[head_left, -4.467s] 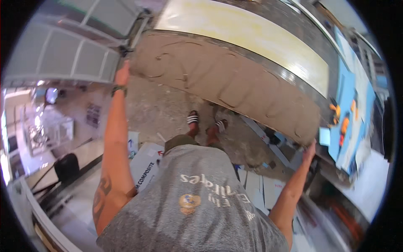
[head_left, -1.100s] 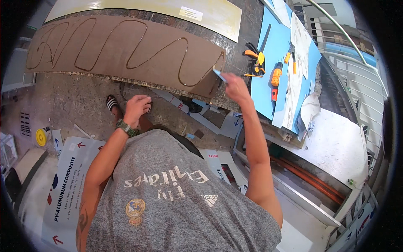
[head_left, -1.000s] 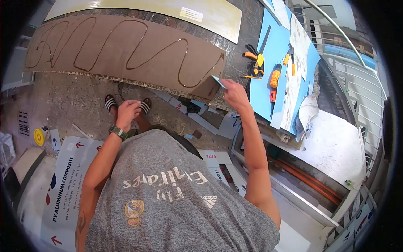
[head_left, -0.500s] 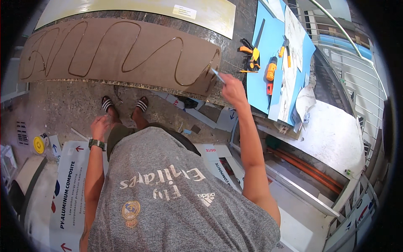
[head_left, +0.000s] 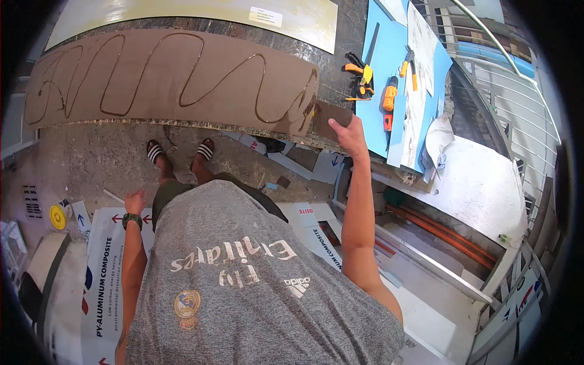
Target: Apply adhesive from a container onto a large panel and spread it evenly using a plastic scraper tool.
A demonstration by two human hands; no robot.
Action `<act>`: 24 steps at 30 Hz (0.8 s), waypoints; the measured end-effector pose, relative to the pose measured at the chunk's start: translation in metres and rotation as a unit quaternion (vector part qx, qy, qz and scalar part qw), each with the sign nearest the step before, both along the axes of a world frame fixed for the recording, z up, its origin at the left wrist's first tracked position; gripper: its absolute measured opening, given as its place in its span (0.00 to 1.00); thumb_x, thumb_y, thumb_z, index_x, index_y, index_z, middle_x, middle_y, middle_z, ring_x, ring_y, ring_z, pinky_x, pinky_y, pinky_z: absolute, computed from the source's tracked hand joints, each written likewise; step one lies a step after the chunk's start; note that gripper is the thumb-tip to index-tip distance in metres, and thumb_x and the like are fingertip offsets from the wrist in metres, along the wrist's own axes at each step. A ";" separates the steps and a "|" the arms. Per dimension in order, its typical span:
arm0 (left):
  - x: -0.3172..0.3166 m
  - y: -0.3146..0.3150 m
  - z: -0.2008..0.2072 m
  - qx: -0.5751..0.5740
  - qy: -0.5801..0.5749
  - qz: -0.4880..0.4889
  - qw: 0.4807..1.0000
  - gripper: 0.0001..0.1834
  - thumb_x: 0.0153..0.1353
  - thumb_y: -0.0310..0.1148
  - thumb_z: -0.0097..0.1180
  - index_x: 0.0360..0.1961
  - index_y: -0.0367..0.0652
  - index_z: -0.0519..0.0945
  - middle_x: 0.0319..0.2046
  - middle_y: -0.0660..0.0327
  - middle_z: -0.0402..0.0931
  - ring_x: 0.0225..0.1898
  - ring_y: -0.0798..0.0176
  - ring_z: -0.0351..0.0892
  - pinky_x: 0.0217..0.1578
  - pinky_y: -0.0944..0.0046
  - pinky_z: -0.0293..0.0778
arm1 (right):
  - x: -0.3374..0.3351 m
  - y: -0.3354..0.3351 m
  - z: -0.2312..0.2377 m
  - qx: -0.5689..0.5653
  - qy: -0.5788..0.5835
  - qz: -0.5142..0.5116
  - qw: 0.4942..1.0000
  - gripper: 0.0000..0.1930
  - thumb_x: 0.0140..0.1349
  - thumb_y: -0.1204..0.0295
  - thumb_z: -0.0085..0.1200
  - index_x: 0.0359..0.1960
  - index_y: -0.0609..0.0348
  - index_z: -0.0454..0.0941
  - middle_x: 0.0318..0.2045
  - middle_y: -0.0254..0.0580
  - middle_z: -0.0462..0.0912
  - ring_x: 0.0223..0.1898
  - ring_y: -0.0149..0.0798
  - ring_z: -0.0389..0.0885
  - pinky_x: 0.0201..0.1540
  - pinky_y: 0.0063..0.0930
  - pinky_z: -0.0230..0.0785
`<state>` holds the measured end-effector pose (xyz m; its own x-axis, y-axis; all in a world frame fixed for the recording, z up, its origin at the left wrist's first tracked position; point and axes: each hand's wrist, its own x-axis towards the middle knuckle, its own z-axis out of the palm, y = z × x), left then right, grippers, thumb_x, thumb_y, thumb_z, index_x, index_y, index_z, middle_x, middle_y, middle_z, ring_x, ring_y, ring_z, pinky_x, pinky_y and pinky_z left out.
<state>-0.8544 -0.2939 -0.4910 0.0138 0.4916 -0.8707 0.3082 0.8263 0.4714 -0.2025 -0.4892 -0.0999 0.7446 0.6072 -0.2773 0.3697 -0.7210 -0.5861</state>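
Note:
A long brown panel (head_left: 164, 70) lies along the near edge of the workbench. A wavy line of glossy brown glue (head_left: 260, 85) runs over it from end to end. My right hand (head_left: 350, 135) grips a small flat brown rectangular piece (head_left: 331, 115) by its right end, thumb on top. The piece's left end meets the panel's right end, close to the last loop of glue. By my left thigh hangs my left hand (head_left: 135, 201), its fingers loosely curled and nothing seen in it.
Right of the panel, an orange drill (head_left: 390, 97), a clamp (head_left: 364, 78) and orange-handled pliers (head_left: 409, 68) lie on blue and marble-patterned sheets. A pale yellowish panel (head_left: 201, 12) lies farther back. Offcuts and a yellow-ended tub (head_left: 59, 216) are on the floor.
My right hand has turned the small piece from nearly edge-on to flat, its brown face showing, and moved slightly right and nearer. My left hand has dropped back toward me.

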 end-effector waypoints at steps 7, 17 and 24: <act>-0.005 0.014 0.004 0.019 0.057 -0.077 0.995 0.11 0.57 0.31 0.61 0.40 0.40 0.85 0.32 0.58 0.84 0.26 0.61 0.79 0.25 0.64 0.74 | -0.001 -0.011 0.000 0.114 0.092 -0.092 0.985 0.16 0.57 0.75 0.63 0.47 0.69 0.83 0.37 0.43 0.88 0.33 0.37 0.80 0.43 0.30 0.74; -0.074 0.033 -0.056 0.277 0.043 -0.378 0.882 0.14 0.55 0.29 0.63 0.42 0.36 0.86 0.35 0.58 0.86 0.29 0.59 0.82 0.29 0.64 0.76 | 0.002 0.005 -0.041 -0.022 -0.013 -0.092 0.995 0.14 0.55 0.73 0.62 0.41 0.68 0.84 0.34 0.49 0.89 0.33 0.48 0.84 0.40 0.38 0.76; -0.100 0.041 -0.051 0.219 -0.405 -0.126 0.879 0.21 0.49 0.27 0.65 0.48 0.43 0.85 0.36 0.60 0.85 0.34 0.57 0.83 0.35 0.60 0.77 | -0.021 0.030 -0.049 -0.127 -0.092 -0.086 0.984 0.15 0.56 0.70 0.60 0.41 0.69 0.84 0.35 0.57 0.88 0.35 0.60 0.85 0.41 0.44 0.77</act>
